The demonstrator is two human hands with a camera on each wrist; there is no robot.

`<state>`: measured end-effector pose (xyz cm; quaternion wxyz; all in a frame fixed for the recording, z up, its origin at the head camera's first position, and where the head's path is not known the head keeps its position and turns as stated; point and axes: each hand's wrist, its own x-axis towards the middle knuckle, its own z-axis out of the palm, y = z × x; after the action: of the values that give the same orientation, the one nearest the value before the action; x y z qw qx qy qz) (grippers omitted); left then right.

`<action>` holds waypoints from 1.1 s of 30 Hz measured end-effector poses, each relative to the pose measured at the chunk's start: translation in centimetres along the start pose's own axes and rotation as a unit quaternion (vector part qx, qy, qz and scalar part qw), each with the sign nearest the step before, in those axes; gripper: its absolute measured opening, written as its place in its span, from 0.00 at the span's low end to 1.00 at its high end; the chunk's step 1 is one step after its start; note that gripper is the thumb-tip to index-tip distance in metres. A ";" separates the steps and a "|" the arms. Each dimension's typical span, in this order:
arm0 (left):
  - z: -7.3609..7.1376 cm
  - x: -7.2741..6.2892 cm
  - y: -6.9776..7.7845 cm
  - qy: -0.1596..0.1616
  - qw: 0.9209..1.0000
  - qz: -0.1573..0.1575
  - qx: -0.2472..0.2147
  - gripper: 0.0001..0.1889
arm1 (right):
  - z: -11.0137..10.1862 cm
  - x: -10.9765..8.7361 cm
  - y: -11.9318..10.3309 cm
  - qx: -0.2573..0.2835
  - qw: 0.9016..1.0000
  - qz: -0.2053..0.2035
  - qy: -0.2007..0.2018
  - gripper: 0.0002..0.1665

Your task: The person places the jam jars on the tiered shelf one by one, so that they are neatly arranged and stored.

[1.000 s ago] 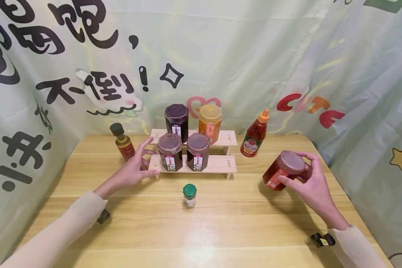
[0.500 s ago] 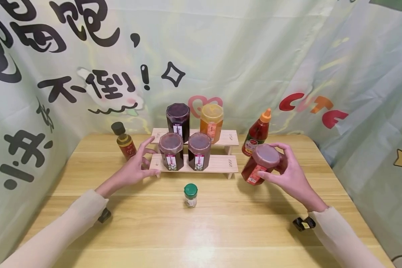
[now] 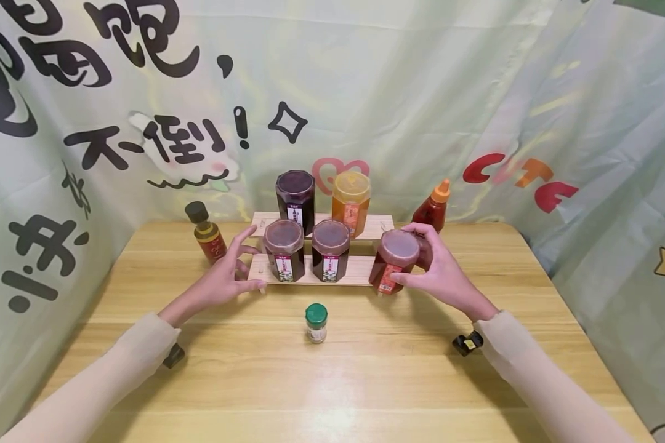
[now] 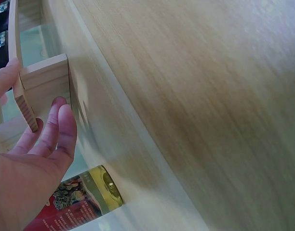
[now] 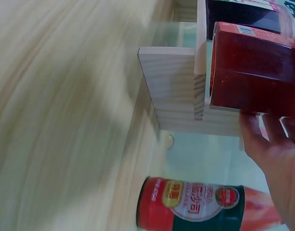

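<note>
A two-step wooden rack (image 3: 359,269) stands at the back of the table. My right hand (image 3: 440,275) grips a dark red jar (image 3: 382,264) over the right end of the lower step. In the right wrist view, a thin gap shows between that jar's base (image 5: 256,72) and the board. Around the left end of the same step, my left hand (image 3: 216,284) holds the board, thumb in front and fingers behind. Two dark jam jars (image 3: 284,251) sit side by side on the lower step. Above them are a dark purple jar (image 3: 295,198) and an orange jar (image 3: 351,206).
A black-capped bottle (image 3: 206,237) stands behind my left hand. Past my right hand is a red sauce bottle (image 3: 432,209) with an orange tip, partly hidden. A green-capped shaker (image 3: 316,323) stands in front of the rack. Printed curtains (image 3: 421,92) hang behind the table.
My right hand has carried the dark red jar leftward, from the table's right side to the rack's right end. The left hand stays at the rack's left end.
</note>
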<state>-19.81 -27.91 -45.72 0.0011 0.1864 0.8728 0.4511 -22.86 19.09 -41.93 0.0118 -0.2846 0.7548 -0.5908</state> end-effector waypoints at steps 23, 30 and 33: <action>-0.1 -0.2 0.0 0.001 1.000 -0.015 0.004 0.66 | 0.2 2.1 0.4 -0.035 0.998 0.004 -0.046 0.54; 0.0 -0.2 -0.3 -0.001 1.000 -0.021 0.004 0.67 | 0.4 2.3 0.5 -0.025 0.998 0.010 -0.050 0.55; -0.1 -0.2 -0.3 -0.001 1.000 -0.021 -0.002 0.67 | 0.4 2.3 0.5 -0.027 0.998 0.010 -0.050 0.55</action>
<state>-19.70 -28.18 -45.95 0.0118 0.1685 0.8756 0.4526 -24.87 17.83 -41.77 0.0473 -0.3065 0.7718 -0.5552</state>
